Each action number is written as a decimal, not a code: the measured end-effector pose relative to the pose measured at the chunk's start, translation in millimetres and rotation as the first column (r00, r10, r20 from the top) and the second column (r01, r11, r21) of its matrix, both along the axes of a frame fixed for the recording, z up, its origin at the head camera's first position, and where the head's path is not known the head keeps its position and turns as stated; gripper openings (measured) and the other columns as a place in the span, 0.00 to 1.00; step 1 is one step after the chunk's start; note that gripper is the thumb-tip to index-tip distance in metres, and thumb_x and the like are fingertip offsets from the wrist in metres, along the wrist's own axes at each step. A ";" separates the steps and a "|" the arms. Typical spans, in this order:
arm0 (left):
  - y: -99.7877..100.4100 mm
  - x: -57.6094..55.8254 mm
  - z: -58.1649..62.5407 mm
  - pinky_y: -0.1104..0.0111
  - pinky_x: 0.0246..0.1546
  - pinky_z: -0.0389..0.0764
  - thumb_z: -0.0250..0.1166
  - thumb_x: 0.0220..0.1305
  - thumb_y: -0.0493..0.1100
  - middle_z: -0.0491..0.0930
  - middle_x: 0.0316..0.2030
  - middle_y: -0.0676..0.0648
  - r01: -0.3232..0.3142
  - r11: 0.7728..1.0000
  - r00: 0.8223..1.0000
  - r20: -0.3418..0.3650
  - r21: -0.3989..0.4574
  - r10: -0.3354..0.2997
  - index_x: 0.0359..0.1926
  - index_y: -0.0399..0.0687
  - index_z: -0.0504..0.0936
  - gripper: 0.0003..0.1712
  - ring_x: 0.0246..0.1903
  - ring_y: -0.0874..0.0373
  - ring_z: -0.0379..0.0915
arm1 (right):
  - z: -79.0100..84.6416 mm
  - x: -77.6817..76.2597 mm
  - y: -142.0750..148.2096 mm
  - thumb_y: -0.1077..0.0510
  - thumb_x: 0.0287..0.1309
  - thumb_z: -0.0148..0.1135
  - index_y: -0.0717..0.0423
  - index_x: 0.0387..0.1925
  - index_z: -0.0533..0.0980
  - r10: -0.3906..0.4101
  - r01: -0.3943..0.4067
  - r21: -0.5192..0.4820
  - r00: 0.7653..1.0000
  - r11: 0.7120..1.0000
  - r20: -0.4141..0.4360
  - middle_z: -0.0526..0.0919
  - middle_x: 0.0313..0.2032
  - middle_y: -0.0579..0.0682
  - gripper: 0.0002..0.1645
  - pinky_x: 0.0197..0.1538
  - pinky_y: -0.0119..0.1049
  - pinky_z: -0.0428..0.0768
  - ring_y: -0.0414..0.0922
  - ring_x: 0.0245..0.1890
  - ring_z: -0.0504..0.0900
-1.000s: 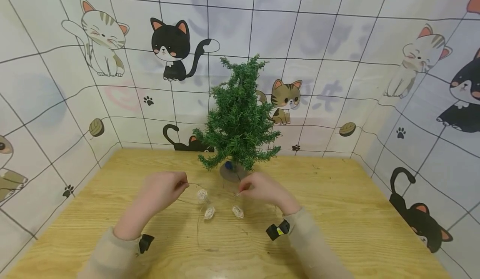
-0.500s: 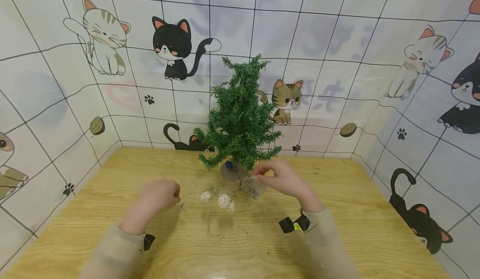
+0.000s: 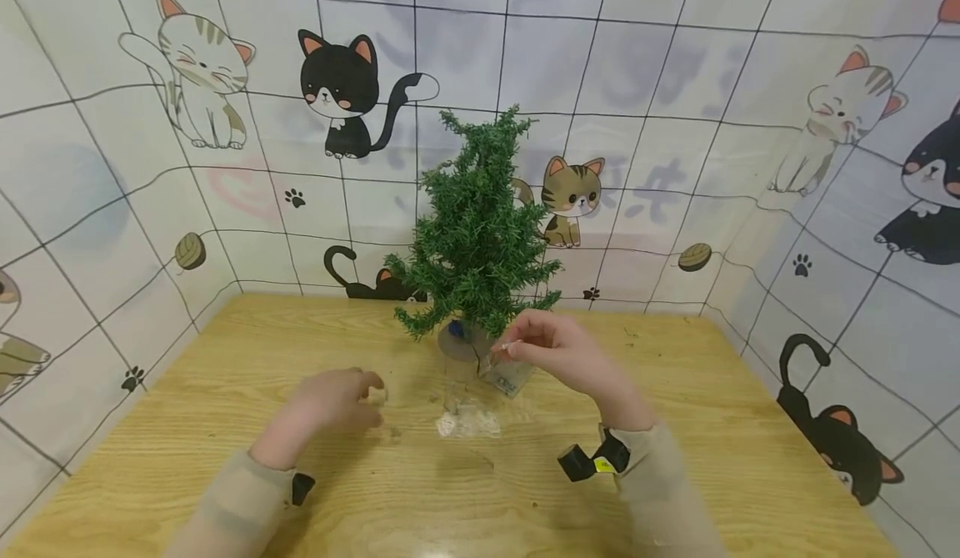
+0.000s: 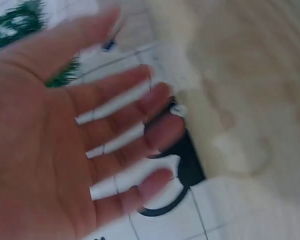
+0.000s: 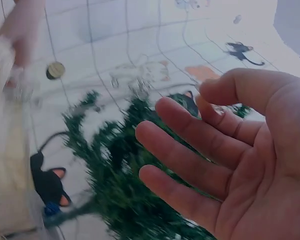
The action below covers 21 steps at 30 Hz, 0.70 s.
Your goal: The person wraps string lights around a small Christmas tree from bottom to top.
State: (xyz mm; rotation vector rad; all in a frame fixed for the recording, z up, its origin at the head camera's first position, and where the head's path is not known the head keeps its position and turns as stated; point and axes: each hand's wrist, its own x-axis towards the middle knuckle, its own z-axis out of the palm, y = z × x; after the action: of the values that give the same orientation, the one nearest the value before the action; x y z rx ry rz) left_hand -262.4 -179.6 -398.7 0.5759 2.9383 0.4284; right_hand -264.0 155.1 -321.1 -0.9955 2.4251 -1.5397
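A string of white woven balls (image 3: 468, 421), blurred, is at the middle of the wooden table in the head view. My right hand (image 3: 566, 354) pinches a thin part of the string between thumb and index finger, in front of the tree's base. Its other fingers are loosely bent in the right wrist view. Below those fingertips is a translucent flat piece (image 3: 507, 379); I cannot tell whether it hangs or lies. My left hand (image 3: 333, 404) is left of the balls, fingers spread and blurred. In the left wrist view, the palm (image 4: 35, 150) holds nothing. A small pale spot shows by its fingertips.
A small green artificial tree (image 3: 480, 233) stands at the back of the wooden table (image 3: 225, 374) on a round grey base (image 3: 453, 343), with a dark blue bit on it. A cat-print sheet (image 3: 637, 74) closes off the back and both sides.
My right hand has moved right and up with the string. My left hand has let go of its end and spread its fingers. The balls have shifted right and slightly nearer.
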 end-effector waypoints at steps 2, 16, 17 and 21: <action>5.6 2.0 4.8 0.49 0.50 0.75 0.69 0.58 0.55 0.77 0.54 0.45 0.092 0.992 0.995 -0.055 0.087 -0.087 0.62 0.50 0.75 0.32 0.52 0.47 0.74 | -2.2 -0.6 -9.3 0.63 0.68 0.55 0.64 0.40 0.74 0.059 -0.057 -0.048 0.997 0.997 0.058 0.83 0.42 0.63 0.06 0.45 0.43 0.81 0.60 0.44 0.82; 68.5 32.8 15.1 0.73 0.27 0.75 0.65 0.65 0.43 0.81 0.28 0.61 0.397 0.845 0.891 -0.373 0.358 -0.260 0.33 0.53 0.87 0.05 0.25 0.71 0.71 | -20.1 16.7 -47.7 0.64 0.66 0.57 0.66 0.42 0.73 0.138 -0.122 -0.165 0.986 0.979 0.090 0.82 0.43 0.62 0.07 0.40 0.52 0.82 0.50 0.39 0.84; 67.4 33.1 15.9 0.73 0.24 0.73 0.64 0.65 0.42 0.80 0.27 0.61 0.376 0.830 0.905 -0.355 0.413 -0.234 0.32 0.52 0.87 0.06 0.23 0.71 0.69 | -23.0 16.2 -50.4 0.64 0.65 0.59 0.66 0.44 0.73 0.128 -0.112 -0.159 0.988 0.981 0.092 0.82 0.43 0.60 0.09 0.41 0.51 0.82 0.49 0.40 0.83; 60.8 34.7 21.5 0.72 0.19 0.71 0.63 0.67 0.42 0.81 0.25 0.58 0.279 0.723 0.953 -0.274 0.632 -0.128 0.33 0.51 0.87 0.08 0.19 0.68 0.68 | -33.9 12.4 -61.7 0.62 0.61 0.64 0.62 0.48 0.76 0.119 -0.112 -0.082 0.988 0.990 0.095 0.83 0.42 0.54 0.14 0.43 0.43 0.81 0.46 0.41 0.82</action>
State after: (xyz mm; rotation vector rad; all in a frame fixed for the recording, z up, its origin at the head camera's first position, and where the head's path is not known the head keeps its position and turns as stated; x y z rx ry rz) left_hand -227.7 -118.8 -377.2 1.0687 2.7878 1.5069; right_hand -251.5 93.4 -355.0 -1.0259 2.2167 -1.6122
